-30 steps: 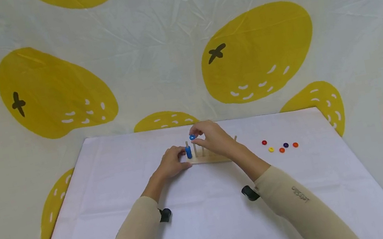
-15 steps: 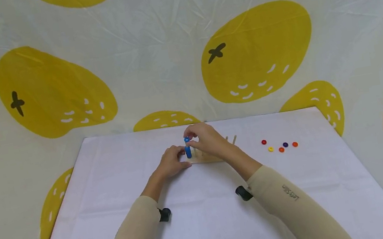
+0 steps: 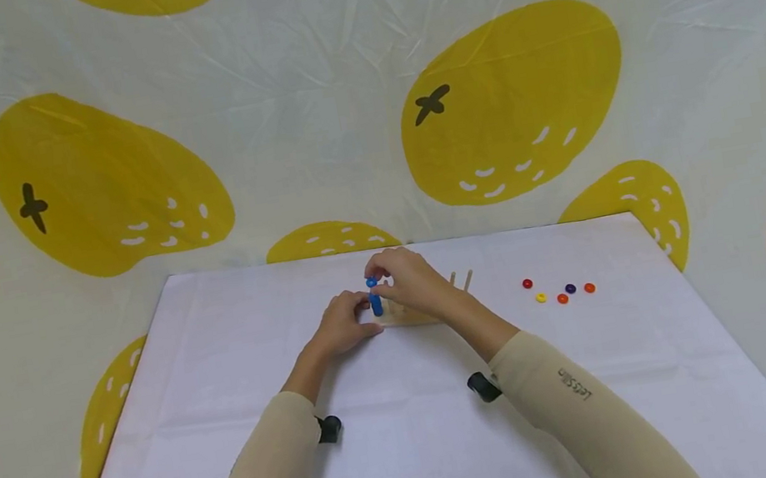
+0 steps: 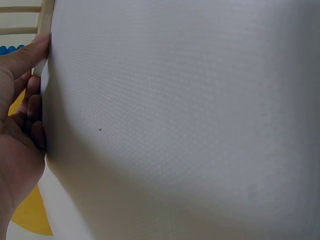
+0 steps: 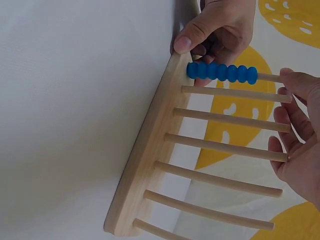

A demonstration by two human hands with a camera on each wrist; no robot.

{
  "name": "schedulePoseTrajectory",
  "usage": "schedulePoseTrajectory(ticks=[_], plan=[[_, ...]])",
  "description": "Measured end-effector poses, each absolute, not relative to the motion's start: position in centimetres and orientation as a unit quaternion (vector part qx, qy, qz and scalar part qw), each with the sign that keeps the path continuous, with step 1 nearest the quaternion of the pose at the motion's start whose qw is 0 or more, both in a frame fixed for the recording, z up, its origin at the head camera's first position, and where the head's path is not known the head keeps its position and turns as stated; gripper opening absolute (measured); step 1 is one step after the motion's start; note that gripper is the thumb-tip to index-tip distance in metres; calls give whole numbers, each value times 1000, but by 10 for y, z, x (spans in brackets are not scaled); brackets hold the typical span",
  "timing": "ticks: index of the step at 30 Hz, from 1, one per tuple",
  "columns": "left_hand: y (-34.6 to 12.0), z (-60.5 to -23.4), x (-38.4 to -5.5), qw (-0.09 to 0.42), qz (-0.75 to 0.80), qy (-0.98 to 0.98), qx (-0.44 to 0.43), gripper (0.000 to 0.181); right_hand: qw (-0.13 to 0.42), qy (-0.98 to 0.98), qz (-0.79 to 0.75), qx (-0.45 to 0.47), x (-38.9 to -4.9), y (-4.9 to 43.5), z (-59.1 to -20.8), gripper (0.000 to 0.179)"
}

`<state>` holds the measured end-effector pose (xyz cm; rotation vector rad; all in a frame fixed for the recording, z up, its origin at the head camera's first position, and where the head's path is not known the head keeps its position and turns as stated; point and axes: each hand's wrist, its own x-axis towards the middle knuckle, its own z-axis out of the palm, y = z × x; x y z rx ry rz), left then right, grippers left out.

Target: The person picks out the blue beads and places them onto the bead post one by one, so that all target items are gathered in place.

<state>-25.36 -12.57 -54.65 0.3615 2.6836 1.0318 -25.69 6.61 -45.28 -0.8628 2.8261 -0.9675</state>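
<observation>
A wooden peg stand [image 5: 142,150] with a row of upright pegs sits near the table's far edge. Its leftmost peg carries a stack of blue rings [image 5: 222,72]. My left hand [image 3: 342,324] grips that end of the base, its thumb [image 5: 184,44] on the near side, the other fingers partly hidden behind. At the top of the same peg, my right hand [image 3: 411,281] pinches another blue ring [image 3: 371,282] between thumb and fingers. In the right wrist view the thumb covers the peg tip and hides that ring. The other pegs visible there are bare.
To the right on the white table [image 3: 401,439] lie loose rings: a red ring [image 3: 527,283], a yellow ring [image 3: 541,298], a dark blue ring [image 3: 570,289] and two orange rings [image 3: 590,288]. A patterned cloth [image 3: 302,117] hangs behind the table.
My right hand has moved left with the blue ring, from over the second peg to the top of the leftmost peg. The left hand stays at the base.
</observation>
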Motion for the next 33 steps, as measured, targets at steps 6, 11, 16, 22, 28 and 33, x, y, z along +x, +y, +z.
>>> schedulePoseTrajectory(ticks=[6, 11, 16, 22, 28, 33], plan=[[-125, -547, -254, 119, 357, 918, 122, 57, 19, 911, -306, -275, -256, 66, -452, 20], [-126, -548, -255, 125, 357, 918, 121, 58, 21, 912, -306, -272, -256, 67, -453, 21], [-126, -549, -255, 121, 355, 919, 126, 59, 21, 912, -307, -272, -256, 67, -453, 22], [-126, -551, -255, 114, 347, 921, 134, 58, 15, 909, -316, -272, -255, 69, -455, 24], [-126, -550, -255, 120, 345, 922, 126, 58, 6, 905, -325, -275, -254, 72, -453, 23], [-126, -550, -255, 124, 344, 923, 123, 59, 3, 904, -330, -273, -251, 76, -447, 24]])
